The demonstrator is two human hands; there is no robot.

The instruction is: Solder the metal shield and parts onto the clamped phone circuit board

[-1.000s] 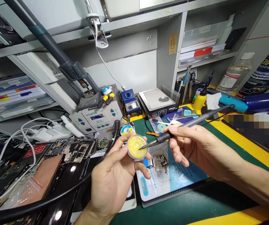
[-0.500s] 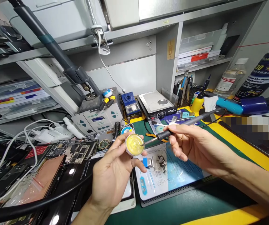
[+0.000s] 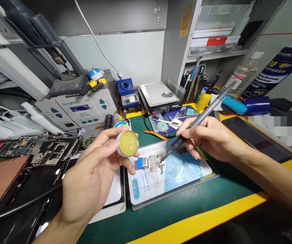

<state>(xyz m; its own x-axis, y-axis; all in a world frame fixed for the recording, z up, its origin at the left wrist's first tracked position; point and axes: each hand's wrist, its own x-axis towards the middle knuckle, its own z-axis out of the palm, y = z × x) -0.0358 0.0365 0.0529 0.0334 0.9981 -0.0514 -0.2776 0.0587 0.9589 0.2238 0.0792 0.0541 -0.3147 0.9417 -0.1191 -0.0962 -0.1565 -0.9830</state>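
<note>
My left hand grips a small round tin of yellow flux paste between thumb and fingers, its open face turned to me. In my right hand is a soldering iron, held like a pen with the tip pointing down and left. The iron's tip is at the right end of a small metal clamp with a blue end; whether it touches cannot be told. Small dark metal parts sit in the clamp's jaws. Beneath lies a printed white-and-blue pad.
Behind stand a grey rework station, a blue iron stand and a heating plate. Phone circuit boards lie on the left. A yellow bottle, a spray can and a dark phone are on the right.
The soldering iron's tip has left the flux paste and moved down to the clamp, its handle now steeper. My left hand still holds the tin. The view has shifted downward.
</note>
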